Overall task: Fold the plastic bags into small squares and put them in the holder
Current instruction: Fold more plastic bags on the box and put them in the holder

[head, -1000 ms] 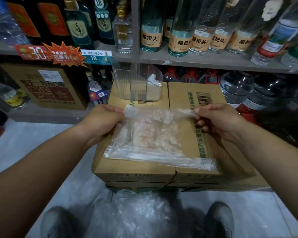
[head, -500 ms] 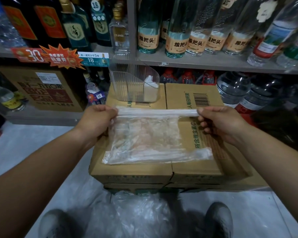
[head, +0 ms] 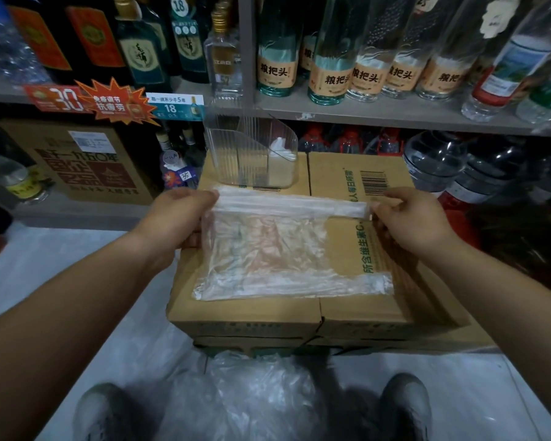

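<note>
1 folded bag [head: 280,148] in clear holder [head: 236,154]

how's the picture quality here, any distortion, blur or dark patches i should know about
Head view: wide-angle bend, the shelf bows and the bottles lean outward; the plastic bag between left hand and right hand is fairly sharp; the shoes and the heap of bags at the bottom are soft; dim overall, darkest at the right under the shelf.

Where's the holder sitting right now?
In the head view, the clear holder stands on the far left part of the cardboard box, just beyond the plastic bag, under the bottle shelf.
</note>
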The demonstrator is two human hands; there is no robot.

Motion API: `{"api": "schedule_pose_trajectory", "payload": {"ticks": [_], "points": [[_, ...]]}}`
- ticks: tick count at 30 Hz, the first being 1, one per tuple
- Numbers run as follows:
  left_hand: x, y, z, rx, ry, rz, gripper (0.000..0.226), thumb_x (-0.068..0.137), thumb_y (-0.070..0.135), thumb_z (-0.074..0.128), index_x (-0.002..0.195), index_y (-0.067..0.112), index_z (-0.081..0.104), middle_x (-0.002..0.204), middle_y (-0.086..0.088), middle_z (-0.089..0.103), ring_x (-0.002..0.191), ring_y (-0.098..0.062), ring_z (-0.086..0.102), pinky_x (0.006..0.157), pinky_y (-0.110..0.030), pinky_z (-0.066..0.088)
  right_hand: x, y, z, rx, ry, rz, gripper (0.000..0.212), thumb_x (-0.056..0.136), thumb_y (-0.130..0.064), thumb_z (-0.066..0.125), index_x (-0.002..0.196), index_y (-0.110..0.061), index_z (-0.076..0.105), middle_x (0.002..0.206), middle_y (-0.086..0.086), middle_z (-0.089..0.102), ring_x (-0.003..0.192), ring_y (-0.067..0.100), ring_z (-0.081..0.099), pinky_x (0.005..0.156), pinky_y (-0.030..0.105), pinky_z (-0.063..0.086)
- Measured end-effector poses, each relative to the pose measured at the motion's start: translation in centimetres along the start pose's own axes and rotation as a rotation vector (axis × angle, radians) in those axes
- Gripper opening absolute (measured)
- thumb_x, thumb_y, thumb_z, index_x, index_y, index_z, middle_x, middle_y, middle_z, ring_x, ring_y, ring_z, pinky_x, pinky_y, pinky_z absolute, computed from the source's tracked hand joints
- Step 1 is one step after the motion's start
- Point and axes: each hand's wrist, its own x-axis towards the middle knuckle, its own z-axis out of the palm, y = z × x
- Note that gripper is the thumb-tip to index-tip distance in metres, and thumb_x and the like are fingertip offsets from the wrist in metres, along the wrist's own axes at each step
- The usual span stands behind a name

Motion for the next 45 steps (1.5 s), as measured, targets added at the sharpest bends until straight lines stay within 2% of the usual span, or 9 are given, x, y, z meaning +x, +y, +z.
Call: {"api": "schedule_pose_trajectory", "payload": {"ticks": [3,6,10,15,21,31,35,40,45], "points": [[-0.4,-0.7,-0.1,0.331,0.196,0.167,0.027,0.094,0.033,0.069,0.111,0.022,0.051,0.095,0.004,0.059,0.079,-0.013,0.059,0.07,-0.031,0.046,-1.1,-1.0,0.2,-0.212,0.064,-0.075,0.049,0.097,-0.036,0.059,0.14,-0.016,0.048,0.118,0.006,0.068,0.104,0.029,0.064,0.088,0.043,0.055],[-0.6,-1.3,-0.4,0.342,0.257,0.223,0.032,0.094,0.037,0.067,0.113,0.024,0.045,0.117,-0.005,0.054,0.098,-0.021,0.058,0.09,-0.042,0.052,-3.3,-2.7,0.9,-0.27,0.078,-0.27,0.045,0.1,-0.038,0.052,0.14,-0.016,0.049,0.132,0.007,0.056,0.12,0.027,0.053,0.101,0.046,0.047],[-2.2,-2.2,-0.2,0.691,0.142,0.42,0.02,0.099,0.038,0.049,0.111,0.024,0.058,0.118,-0.003,0.052,0.101,-0.024,0.059,0.091,-0.047,0.053,-6.5,-5.0,3.1,-0.353,-0.155,-0.484,0.049,0.105,-0.044,0.037,0.147,-0.022,0.045,0.152,0.001,0.043,0.143,0.019,0.029,0.118,0.04,0.024],[-2.9,-4.4,0.9,1.192,-0.085,0.554,0.049,0.104,0.043,0.032,0.149,0.024,0.036,0.165,-0.004,0.022,0.153,-0.022,0.016,0.124,-0.053,0.008,-6.5,-5.3,6.2,-0.525,-0.392,-0.52,0.067,0.104,-0.059,0.018,0.162,-0.028,0.007,0.169,0.0,-0.005,0.155,0.019,-0.012,0.123,0.036,-0.01],[-1.3,-5.7,0.2,1.287,-0.161,0.477,0.069,0.105,0.054,0.015,0.163,0.023,-0.004,0.169,0.006,-0.015,0.154,-0.011,-0.018,0.125,-0.049,-0.01,-5.9,-2.5,6.2,-0.706,-0.449,-0.448,0.074,0.097,-0.07,0.004,0.157,-0.034,-0.02,0.161,-0.003,-0.035,0.146,0.021,-0.037,0.122,0.046,-0.018],[-1.5,-5.6,0.1,1.174,-0.153,0.454,0.084,0.093,0.069,0.022,0.158,0.034,-0.019,0.167,0.002,-0.025,0.153,-0.014,-0.021,0.125,-0.046,-0.005,-4.5,-0.9,3.0,-0.569,-0.365,-0.276,0.079,0.093,-0.075,0.018,0.16,-0.039,-0.004,0.165,-0.003,-0.026,0.15,0.018,-0.028,0.123,0.04,-0.014],[-2.6,-5.4,-0.4,0.914,-0.1,0.487,0.078,0.1,0.056,0.043,0.161,0.033,0.001,0.171,0.001,-0.008,0.156,-0.016,-0.001,0.123,-0.043,0.002,-6.2,-2.8,2.5,-0.403,-0.228,-0.413,0.066,0.101,-0.061,0.032,0.16,-0.037,0.016,0.168,-0.01,-0.008,0.153,0.013,-0.014,0.123,0.043,-0.001],[-4.4,-6.2,-0.7,1.036,-0.157,0.71,0.059,0.096,0.051,0.03,0.145,0.023,0.046,0.167,-0.005,0.022,0.154,-0.017,0.013,0.124,-0.048,0.006,-10.5,-4.2,5.3,-0.426,-0.249,-0.51,0.059,0.105,-0.049,0.027,0.158,-0.024,0.026,0.169,0.002,0.009,0.155,0.021,0.0,0.124,0.039,0.002],[-4.8,-8.1,-1.8,1.219,-0.225,0.684,0.073,0.098,0.057,0.006,0.161,0.025,0.022,0.171,0.002,0.006,0.157,-0.012,-0.001,0.126,-0.047,-0.001,-12.5,-2.4,7.7,-0.519,-0.294,-0.455,0.064,0.102,-0.05,0.014,0.16,-0.024,0.012,0.17,0.008,-0.004,0.156,0.027,-0.007,0.123,0.042,-0.009]]}}
